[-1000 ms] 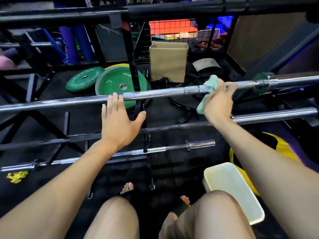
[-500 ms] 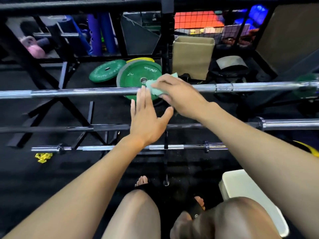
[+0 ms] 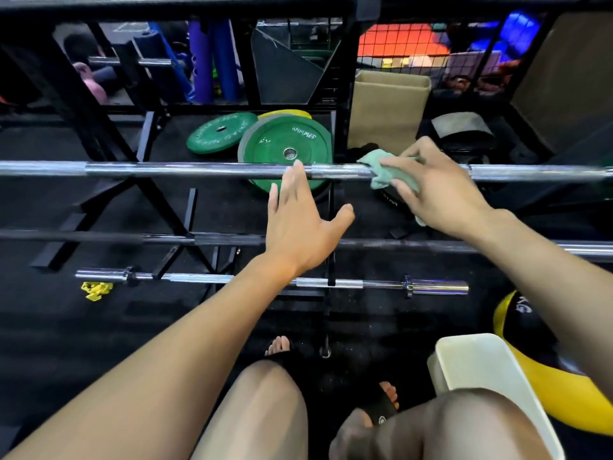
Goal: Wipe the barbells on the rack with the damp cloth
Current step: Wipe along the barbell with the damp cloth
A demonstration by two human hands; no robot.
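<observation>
A chrome barbell (image 3: 199,170) lies across the rack at the top. My right hand (image 3: 441,190) grips a light green damp cloth (image 3: 381,171) wrapped over this bar, right of centre. My left hand (image 3: 302,220) is flat with straight fingers, its fingertips touching the same bar just left of the cloth. A darker barbell (image 3: 132,237) runs below it. A shorter chrome barbell (image 3: 205,278) lies lowest, near the floor.
Green weight plates (image 3: 285,141) lie on the black floor behind the rack beside a tan box (image 3: 388,107). A white tub (image 3: 491,376) stands by my right knee, next to a yellow and black bag (image 3: 530,353). Black rack frame (image 3: 109,134) at left.
My right hand first slid the cloth left along the top bar up to my left hand, then back to the right. My left hand stayed on the bar.
</observation>
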